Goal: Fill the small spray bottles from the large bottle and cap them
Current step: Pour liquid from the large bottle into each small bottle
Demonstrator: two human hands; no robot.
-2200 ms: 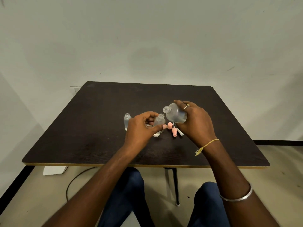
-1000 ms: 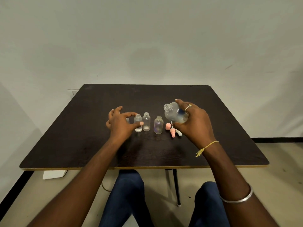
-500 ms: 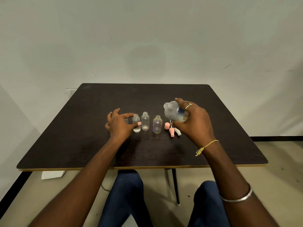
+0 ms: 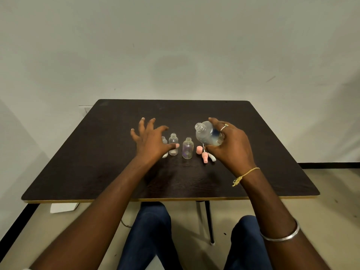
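Note:
Three small clear bottles stand uncapped in a row on the dark table (image 4: 97,162): a left one (image 4: 164,142) half hidden by my left hand, a middle one (image 4: 173,144) and a right one (image 4: 188,148). My left hand (image 4: 151,141) hovers open over the left two, fingers spread, thumb in front of the middle bottle. My right hand (image 4: 230,147) grips the large clear bottle (image 4: 207,134), uncapped and tilted with its mouth up-left. Pink spray caps (image 4: 202,153) with white tubes lie on the table under the large bottle.
The table's front edge (image 4: 169,199) runs above my knees. A wall stands close behind the table. A white object (image 4: 63,207) lies on the floor at the left, and a table leg (image 4: 209,221) drops between my legs.
My left hand let go of a small bottle, shifted left along the row, then lifted and spread its fingers. The large bottle in my right hand stayed tilted in place.

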